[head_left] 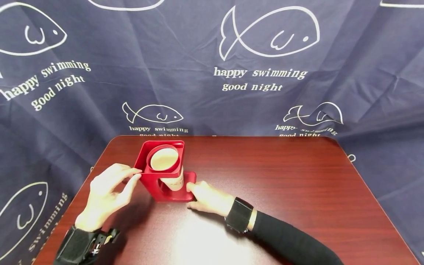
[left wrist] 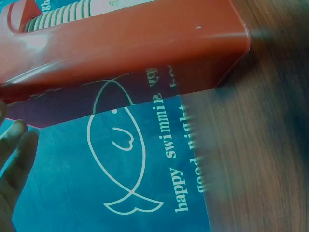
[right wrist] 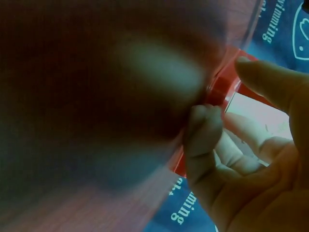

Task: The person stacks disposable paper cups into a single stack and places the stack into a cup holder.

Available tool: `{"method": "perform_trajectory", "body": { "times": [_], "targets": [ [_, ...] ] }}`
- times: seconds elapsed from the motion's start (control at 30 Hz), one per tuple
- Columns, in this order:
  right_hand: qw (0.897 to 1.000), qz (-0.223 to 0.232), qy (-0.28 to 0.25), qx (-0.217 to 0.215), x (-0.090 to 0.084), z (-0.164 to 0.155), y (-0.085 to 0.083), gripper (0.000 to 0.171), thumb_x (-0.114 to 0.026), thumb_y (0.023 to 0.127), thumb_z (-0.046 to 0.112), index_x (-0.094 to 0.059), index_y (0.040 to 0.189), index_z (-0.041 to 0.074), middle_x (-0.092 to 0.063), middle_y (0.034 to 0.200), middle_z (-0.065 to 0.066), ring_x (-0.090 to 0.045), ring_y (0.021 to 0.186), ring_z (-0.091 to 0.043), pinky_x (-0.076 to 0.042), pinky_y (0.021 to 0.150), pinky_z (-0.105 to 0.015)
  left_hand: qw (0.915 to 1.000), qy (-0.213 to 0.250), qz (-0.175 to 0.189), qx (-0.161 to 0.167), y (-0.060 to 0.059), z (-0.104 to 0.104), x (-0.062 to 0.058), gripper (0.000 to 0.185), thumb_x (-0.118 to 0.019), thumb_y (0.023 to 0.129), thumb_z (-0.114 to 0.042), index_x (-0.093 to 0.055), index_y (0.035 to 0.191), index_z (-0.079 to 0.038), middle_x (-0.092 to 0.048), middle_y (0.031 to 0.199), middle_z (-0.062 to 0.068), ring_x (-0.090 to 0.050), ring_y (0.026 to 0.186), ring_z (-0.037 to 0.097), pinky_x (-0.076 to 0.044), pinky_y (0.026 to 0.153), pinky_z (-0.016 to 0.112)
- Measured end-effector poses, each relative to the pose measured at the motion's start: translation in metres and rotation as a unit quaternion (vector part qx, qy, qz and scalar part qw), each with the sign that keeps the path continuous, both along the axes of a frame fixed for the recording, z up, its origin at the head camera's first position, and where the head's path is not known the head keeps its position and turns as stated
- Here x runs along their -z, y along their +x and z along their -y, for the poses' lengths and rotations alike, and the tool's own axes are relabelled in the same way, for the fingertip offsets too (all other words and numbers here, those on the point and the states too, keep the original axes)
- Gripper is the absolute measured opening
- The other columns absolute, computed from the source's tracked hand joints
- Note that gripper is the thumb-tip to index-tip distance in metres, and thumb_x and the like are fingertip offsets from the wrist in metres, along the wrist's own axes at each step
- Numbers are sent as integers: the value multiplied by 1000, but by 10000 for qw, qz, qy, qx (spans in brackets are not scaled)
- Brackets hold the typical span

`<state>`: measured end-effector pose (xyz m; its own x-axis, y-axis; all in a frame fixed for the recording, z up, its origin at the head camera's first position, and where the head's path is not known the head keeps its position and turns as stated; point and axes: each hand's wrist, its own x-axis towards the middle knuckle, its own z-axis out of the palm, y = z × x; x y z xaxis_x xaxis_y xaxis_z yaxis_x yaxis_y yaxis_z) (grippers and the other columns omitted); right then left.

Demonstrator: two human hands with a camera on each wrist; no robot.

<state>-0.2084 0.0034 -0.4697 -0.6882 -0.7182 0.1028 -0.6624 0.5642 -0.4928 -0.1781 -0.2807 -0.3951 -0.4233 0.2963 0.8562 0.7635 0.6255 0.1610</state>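
staged recording setup | fish-print backdrop cloth [head_left: 265,73] | wooden table [head_left: 281,191]

Backdrop cloth [head_left: 212,55] bears repeated white print, "happy swimming good night", under fish outlines: at 12 o'clock, 10 o'clock, and just behind the table [head_left: 281,176].

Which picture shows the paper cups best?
The head view: it shows the cups stacked in the red holder, open mouth on top, with the left hand and right hand on the holder. The left wrist view shows only ribbed cup rims through a slot. The right wrist view is too blurred to tell.
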Motion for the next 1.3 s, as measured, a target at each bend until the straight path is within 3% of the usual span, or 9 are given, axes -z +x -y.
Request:
{"method": "perform_trajectory", "body": {
  "times": [0.3,0.7,1.0,1.3],
  "targets": [
    [9998,-113,-19,175,3,5,-7,28,-85,86,26,-60,84,14,-54,66,10,-46,56,-2,-38,53,-9,9981,-105,583,-196,1,7,2,35,-75,94,-44,-79,95,-10,-74,85,1,-62,79,4,-50,84,2],
    [9999,-134,79,-26,1,5,-12,34,-87,85,27,-56,72,18,-49,61,11,-43,54,-1,-35,51,-9,9963,-11,783,-343,2,7,0,47,-65,96,-54,-77,94,-9,-75,86,1,-61,75,-4,-52,72,4],
    [9997,-209,-55,61,3,1,-17,30,-87,85,22,-60,72,16,-54,62,10,-45,55,-1,-39,53,-8,9987,4,498,-50,-3,0,-2,44,-67,96,-48,-78,95,-5,-74,84,3,-63,81,2,-48,89,1],
    [9995,-232,-103,164,3,-6,-25,28,-87,84,19,-61,74,14,-52,61,8,-46,53,-3,-41,52,-11,9978,7,662,-27,-14,-7,-2,40,-68,95,-44,-78,99,-5,-74,87,3,-64,86,5,-45,99,4]
  ]
}}
